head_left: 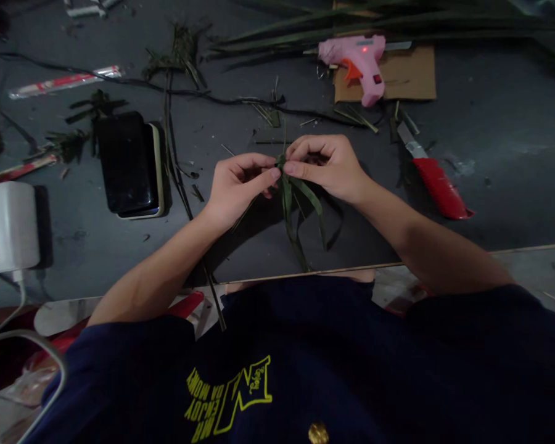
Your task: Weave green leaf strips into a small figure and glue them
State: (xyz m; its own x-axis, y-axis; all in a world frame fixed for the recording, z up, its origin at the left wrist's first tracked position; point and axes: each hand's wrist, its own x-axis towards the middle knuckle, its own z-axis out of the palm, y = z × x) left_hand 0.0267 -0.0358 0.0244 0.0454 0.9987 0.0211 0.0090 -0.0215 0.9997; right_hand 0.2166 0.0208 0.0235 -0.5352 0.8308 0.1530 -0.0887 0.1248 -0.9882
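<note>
Near the front of the dark table, both hands meet at a small knot of green leaf strips (287, 196). My left hand (240, 185) pinches the knot between thumb and forefinger from the left. From the right, my right hand (330, 163) pinches the same knot with its thumb and fingertips. Long flat ends of the strips hang down toward the table's edge, and a thin end sticks up above the fingers. How the strips cross inside the knot is hidden by my fingertips.
A pink glue gun (363, 61) with a lit red light lies on cardboard (414, 74). A red-handled knife (439, 182) lies at right. Stacked phones (126, 163), a white charger (9, 228), a black cable (148, 83) and woven leaf pieces (180, 52) are at left. Long leaves (277, 43) lie at the back.
</note>
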